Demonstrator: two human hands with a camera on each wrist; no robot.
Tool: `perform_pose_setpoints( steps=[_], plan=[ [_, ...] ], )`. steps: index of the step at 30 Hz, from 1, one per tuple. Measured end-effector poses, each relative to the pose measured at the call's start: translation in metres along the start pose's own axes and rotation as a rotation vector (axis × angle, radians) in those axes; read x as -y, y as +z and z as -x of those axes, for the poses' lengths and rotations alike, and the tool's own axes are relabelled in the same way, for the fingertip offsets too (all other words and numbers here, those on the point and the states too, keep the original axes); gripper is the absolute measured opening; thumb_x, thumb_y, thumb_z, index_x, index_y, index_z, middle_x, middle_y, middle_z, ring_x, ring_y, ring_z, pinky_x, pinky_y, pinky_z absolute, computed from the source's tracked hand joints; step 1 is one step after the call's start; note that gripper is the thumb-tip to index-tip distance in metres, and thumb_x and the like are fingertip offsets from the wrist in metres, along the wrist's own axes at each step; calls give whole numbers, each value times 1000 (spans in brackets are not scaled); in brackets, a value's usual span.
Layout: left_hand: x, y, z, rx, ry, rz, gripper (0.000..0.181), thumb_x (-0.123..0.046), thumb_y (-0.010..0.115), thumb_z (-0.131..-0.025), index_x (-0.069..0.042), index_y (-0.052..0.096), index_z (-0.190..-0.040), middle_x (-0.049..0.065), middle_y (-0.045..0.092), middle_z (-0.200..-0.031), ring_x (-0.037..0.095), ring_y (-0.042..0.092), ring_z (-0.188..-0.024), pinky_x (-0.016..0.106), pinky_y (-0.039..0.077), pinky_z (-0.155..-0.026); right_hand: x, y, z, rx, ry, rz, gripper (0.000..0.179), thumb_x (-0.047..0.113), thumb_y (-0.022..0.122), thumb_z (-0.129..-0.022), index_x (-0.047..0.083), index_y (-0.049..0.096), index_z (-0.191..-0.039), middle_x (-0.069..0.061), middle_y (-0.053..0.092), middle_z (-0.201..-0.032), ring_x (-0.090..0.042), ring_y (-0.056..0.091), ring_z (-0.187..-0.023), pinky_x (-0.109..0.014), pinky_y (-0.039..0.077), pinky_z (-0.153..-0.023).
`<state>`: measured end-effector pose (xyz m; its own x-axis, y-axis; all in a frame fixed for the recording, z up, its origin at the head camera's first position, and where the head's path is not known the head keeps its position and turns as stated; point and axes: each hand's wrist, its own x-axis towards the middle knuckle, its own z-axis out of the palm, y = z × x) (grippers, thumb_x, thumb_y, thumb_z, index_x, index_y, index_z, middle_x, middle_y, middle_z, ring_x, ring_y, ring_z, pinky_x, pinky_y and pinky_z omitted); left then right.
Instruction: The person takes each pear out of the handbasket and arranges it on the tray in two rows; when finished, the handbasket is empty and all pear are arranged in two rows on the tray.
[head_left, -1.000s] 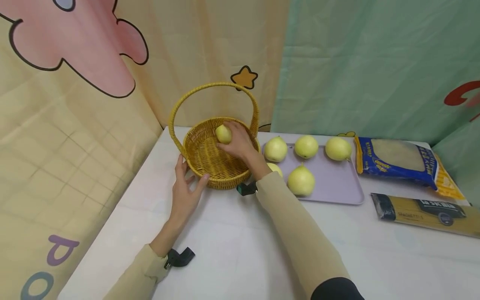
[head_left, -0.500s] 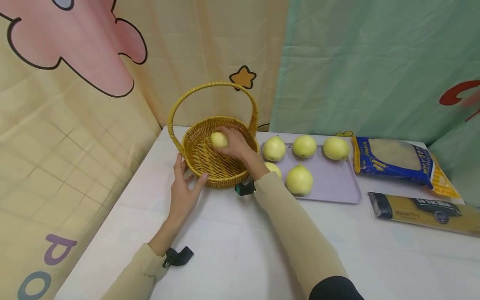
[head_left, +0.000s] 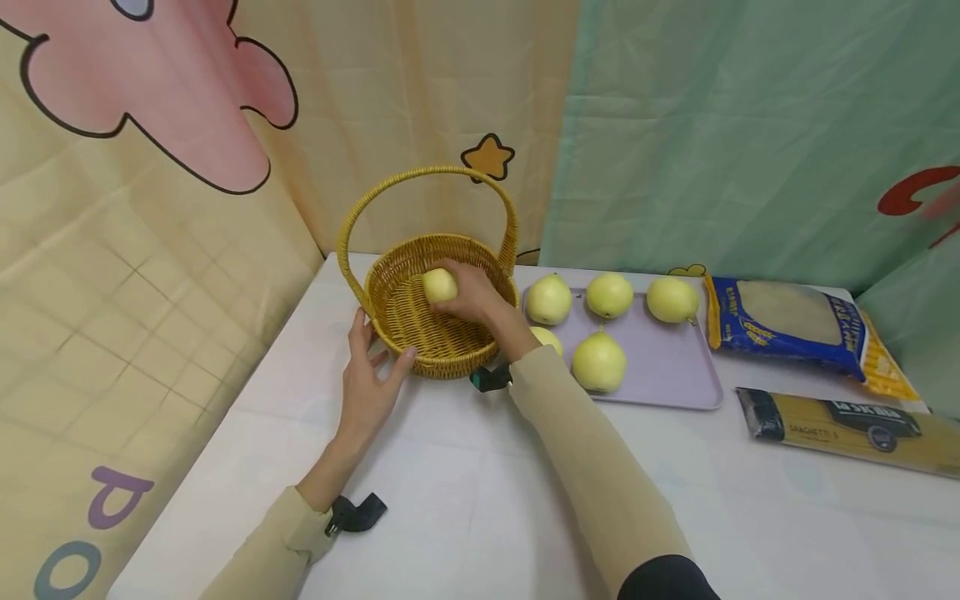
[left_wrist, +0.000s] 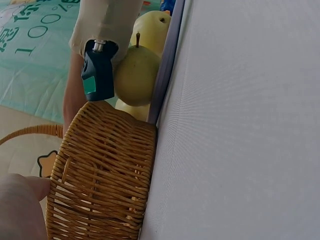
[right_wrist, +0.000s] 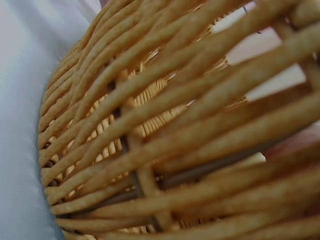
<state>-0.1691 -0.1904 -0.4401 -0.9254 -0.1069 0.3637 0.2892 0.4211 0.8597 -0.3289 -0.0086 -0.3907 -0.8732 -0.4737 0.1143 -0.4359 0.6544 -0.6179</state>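
Note:
A pale yellow pear (head_left: 439, 285) is in my right hand (head_left: 472, 292), low inside the round wicker basket (head_left: 427, 333). Fingers and thumb hold the pear from its right side. My left hand (head_left: 369, 392) grips the basket at its front left, the thumb on the rim and the other fingers along the outer side. In the left wrist view, that thumb (left_wrist: 37, 186) lies at the rim of the woven wall (left_wrist: 105, 170). Close weave (right_wrist: 150, 145) fills the right wrist view and mostly hides the right hand behind it.
Right of the basket, a lilac tray (head_left: 675, 371) carries several pears (head_left: 598, 362), one partly behind the right sleeve. Farther right lie a blue food bag (head_left: 787, 325) and a spaghetti pack (head_left: 847, 427). The basket's tall handle (head_left: 427, 171) arches overhead, and curtains hang behind.
The right hand has moved the pear slightly left and down inside the basket, then stayed nearly still over the last half second. The left hand keeps its place on the basket.

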Motion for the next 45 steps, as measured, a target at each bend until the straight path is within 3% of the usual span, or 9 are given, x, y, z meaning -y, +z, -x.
perform_pose_setpoints(
  steps=[10,18,23,28,45],
  plan=[
    [-3,7,-3,11,-4,8,96,-29,71,-102,-18,4,-171,22,33,-168,34,37,-154,57,47,-117,4,-17,12,3,26,6,69,29,83,-91,13,54,-152,-11,63,-143,-32,57,-127,-48,53,-105],
    [-3,8,-5,20,3,7,96,-28,70,-103,-17,4,-171,22,33,-168,35,38,-154,58,47,-117,8,-32,31,-154,36,-93,71,40,85,-86,15,59,-147,-8,68,-135,-27,66,-112,-45,59,-92],
    [-2,2,-6,15,4,-5,96,-28,71,-103,-18,4,-171,22,32,-169,35,37,-154,58,47,-117,14,-35,47,-240,77,-163,68,44,83,-85,18,61,-144,-8,69,-132,-31,62,-114,-46,58,-89],
    [-1,-4,-7,8,0,-9,95,-29,70,-103,-20,4,-171,22,33,-168,36,36,-155,58,46,-117,22,-40,63,-275,86,-207,71,49,84,-84,20,61,-145,-9,69,-132,-33,55,-120,-48,56,-88],
    [1,0,0,13,-25,14,95,-32,69,-104,-21,3,-171,19,31,-170,35,35,-156,58,43,-120,22,-76,128,-358,141,-276,72,52,85,-83,26,59,-146,-5,68,-129,-25,66,-104,-43,61,-77]
  ],
)
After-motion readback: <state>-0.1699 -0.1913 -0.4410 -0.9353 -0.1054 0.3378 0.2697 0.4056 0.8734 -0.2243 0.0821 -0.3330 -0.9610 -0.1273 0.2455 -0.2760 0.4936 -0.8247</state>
